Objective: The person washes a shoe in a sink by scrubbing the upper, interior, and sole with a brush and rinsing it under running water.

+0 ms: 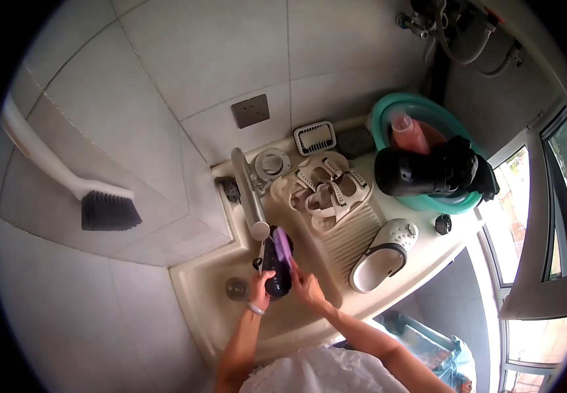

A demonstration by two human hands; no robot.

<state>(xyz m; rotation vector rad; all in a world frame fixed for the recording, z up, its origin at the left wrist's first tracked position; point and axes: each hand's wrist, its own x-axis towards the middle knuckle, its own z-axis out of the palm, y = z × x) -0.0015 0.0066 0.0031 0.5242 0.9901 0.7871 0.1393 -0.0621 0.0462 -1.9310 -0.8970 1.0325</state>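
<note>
Over the sink basin (215, 311), my left hand (260, 290) grips a black shoe (278, 280) by its near end. The shoe lies lengthwise below the faucet (249, 196). My right hand (308, 286) is closed on a purple brush (283, 246), which rests against the right side of the shoe. The bristles are hidden. Beside the basin, on the ribbed washboard, are beige sandals (332, 190) and a white clog (385, 255) with a dark strap.
A teal basin (388, 111) at the upper right holds a pink bottle (409, 133) and black footwear (421, 171). A soap dish (315, 138) sits by the wall. A long-handled brush (110, 209) hangs at left. Windows are at right.
</note>
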